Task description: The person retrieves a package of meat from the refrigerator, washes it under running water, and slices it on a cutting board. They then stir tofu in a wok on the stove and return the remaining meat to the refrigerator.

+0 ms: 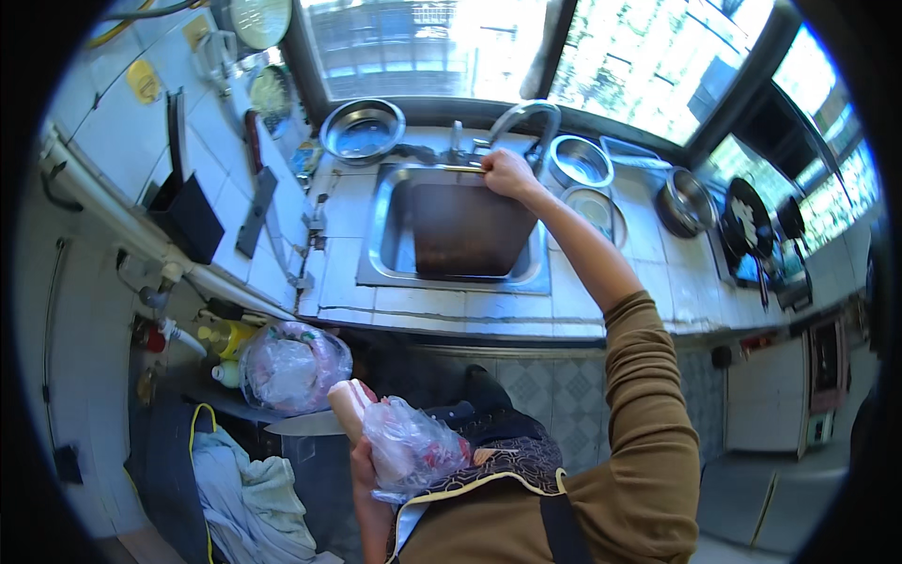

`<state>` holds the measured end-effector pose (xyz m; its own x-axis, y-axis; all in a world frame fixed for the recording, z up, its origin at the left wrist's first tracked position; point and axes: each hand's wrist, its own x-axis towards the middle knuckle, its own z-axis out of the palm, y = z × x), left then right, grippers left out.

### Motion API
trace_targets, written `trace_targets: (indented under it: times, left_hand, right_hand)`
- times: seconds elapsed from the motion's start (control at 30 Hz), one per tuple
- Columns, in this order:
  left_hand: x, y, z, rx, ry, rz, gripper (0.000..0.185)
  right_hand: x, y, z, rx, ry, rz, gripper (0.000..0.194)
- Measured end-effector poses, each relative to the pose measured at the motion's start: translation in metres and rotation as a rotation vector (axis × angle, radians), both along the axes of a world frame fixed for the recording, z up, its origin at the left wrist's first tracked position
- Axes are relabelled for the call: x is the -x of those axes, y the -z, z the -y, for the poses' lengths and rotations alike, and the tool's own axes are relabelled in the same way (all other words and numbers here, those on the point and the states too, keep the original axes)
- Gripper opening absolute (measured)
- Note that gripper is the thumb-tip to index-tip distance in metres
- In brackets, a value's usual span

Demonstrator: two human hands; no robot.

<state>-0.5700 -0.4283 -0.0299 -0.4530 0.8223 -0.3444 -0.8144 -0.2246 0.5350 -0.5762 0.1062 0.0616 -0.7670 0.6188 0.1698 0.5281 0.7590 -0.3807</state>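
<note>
My right hand (509, 173) grips the top edge of a dark brown cutting board (473, 229), which looks slightly blurred. The board is tilted over the stainless steel sink (391, 218) and hides much of its basin. Low in front of my apron, my left hand (365, 462) holds a slab of raw meat (347, 409), pale with red layers, partly wrapped in a clear plastic bag (416, 444). A knife blade (306, 424) sticks out to the left from behind the meat. Its handle is hidden, so how it is held cannot be told.
Behind the sink stand a faucet (521, 113) and a metal basin (363, 132). Pots (685, 204) and a frying pan (743, 215) are to the right. A wall-mounted knife holder (187, 218) hangs left. Below it are a lined plastic-bag bin (296, 366) and towels (246, 486).
</note>
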Motion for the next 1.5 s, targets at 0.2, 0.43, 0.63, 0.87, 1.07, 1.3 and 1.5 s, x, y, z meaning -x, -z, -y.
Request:
trace_targets:
  times: [0.2,0.43,0.63,0.87,1.07,1.3,1.5]
  left_hand:
    - [0.007,-0.010,-0.024,-0.108,0.186,-0.014,0.072]
    - [-0.006,-0.004,-0.074,-0.095,0.323,0.024,0.072]
    - [-0.042,-0.002,-0.137,-0.073,0.419,0.042,0.072]
    - [-0.116,0.002,-0.219,-0.036,0.438,0.021,0.072]
    - [-0.187,-0.008,-0.277,0.019,0.454,0.010,0.073]
    - [-0.231,-0.018,-0.317,0.074,0.508,0.006,0.073]
    - [-0.237,-0.016,-0.332,0.112,0.538,-0.003,0.073]
  right_hand:
    - [-0.084,-0.084,0.046,0.127,0.062,-0.116,0.017]
    - [-0.265,-0.136,0.004,0.357,0.496,-0.351,0.012]
    - [-0.435,-0.161,-0.045,0.163,0.866,-0.197,0.013]
    - [-0.581,-0.104,-0.087,-0.014,1.157,-0.038,0.017]
    - [-0.611,-0.014,-0.094,-0.015,1.055,-0.151,0.016]
    - [-0.526,0.137,-0.051,0.195,0.716,0.134,0.019]
    - [-0.444,0.240,-0.063,0.124,0.774,0.156,0.012]
